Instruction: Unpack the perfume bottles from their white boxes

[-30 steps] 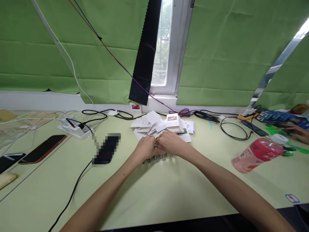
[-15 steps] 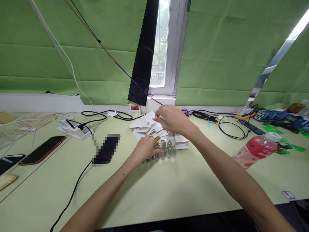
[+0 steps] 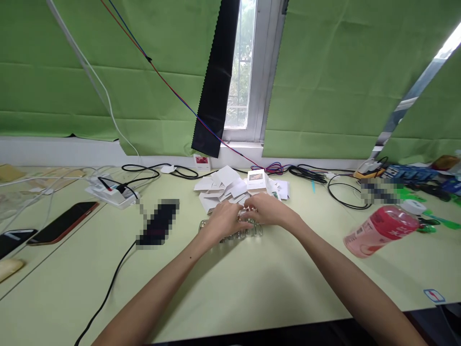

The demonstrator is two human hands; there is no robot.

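Several small clear glass bottles (image 3: 258, 231) stand packed together in rows on the table, partly covered by my hands. My left hand (image 3: 224, 220) is at their left side, its fingers curled round the upper part of one small glass bottle. From the right, my right hand (image 3: 267, 208) reaches over the bottle tops, its thumb and fingers bent together close to the left fingertips. Whatever it pinches is hidden. Just behind the bottles lies a loose pile of white folded cards (image 3: 226, 181), with a white card bearing a small picture (image 3: 256, 177) near the right hand.
A bottle with a pink label (image 3: 382, 229) stands at the right. To the left are a phone (image 3: 64, 223), a dark blurred-out device (image 3: 159, 223) and a white power strip (image 3: 113, 194). Black cables (image 3: 306, 173) run along the wall. The table's front edge is near me.
My right hand has come down from above the card pile to the bottle tops, beside my left hand. The picture card behind it now shows. My left hand has barely moved.
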